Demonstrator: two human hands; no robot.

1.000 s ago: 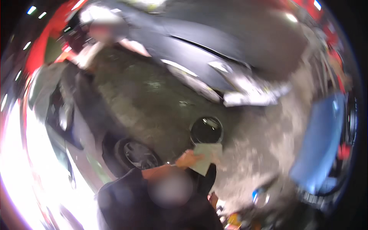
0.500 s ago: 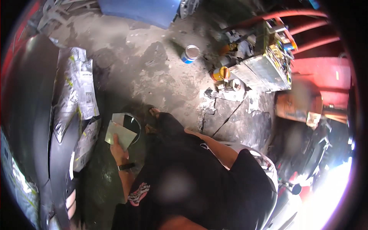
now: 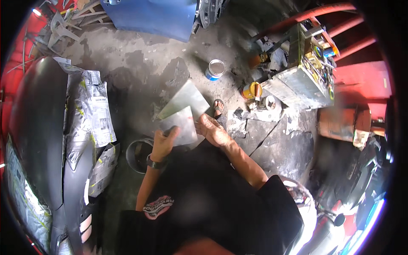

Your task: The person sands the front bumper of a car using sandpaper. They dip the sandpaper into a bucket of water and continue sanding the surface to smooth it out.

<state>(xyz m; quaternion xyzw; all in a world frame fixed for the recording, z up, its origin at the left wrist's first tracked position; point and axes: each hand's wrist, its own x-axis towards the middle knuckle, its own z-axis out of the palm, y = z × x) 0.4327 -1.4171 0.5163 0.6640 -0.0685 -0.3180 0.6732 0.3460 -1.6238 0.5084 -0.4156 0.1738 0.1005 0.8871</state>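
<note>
In front of my body I hold two thin, pale grey-green flat sheets. My left hand (image 3: 165,144) pinches the nearer sheet (image 3: 182,127), thumb on top. My right hand (image 3: 213,131) has its fingers at the lower right corner of the larger, farther sheet (image 3: 187,100), which lies partly behind the nearer one. What the sheets are made of does not show. Below and left of my left hand, a round bucket (image 3: 128,156) stands on the floor; what it holds is too dark to make out.
On the left is a dark car body panel (image 3: 42,127) masked with newspaper (image 3: 100,110) and tape. A blue panel (image 3: 148,17) stands at the far side. A blue-white can (image 3: 215,69) and a yellow can (image 3: 252,90) stand near a cluttered metal cabinet (image 3: 297,85) at right.
My left hand has lifted the sheets up and right, away from the bucket. My right hand has come in from my side and taken hold of the farther sheet, and the sheets have spread apart.
</note>
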